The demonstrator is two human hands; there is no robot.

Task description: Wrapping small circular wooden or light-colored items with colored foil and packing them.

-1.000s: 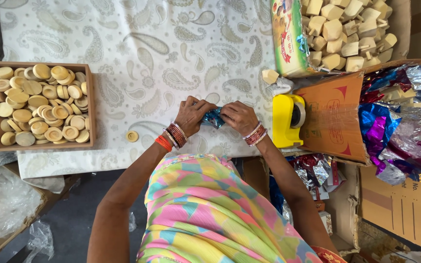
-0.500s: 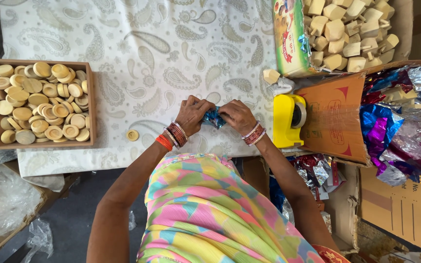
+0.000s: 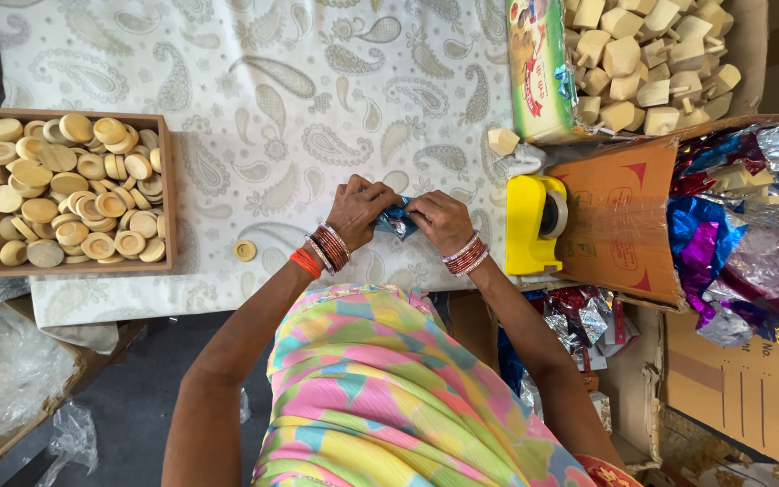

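head view: left hand [image 3: 358,210] and right hand [image 3: 441,221] meet just left of the yellow tape dispenser [image 3: 530,224], both pinching a small blue foil packet [image 3: 398,219] between their fingertips, over the paisley cloth [image 3: 254,99]. loose wooden disc [image 3: 244,250] lies further left of the dispenser. wooden tray of discs [image 3: 72,189] far left. box of wooden blocks [image 3: 646,63] above the dispenser; foil wrappers [image 3: 750,243] to its right.
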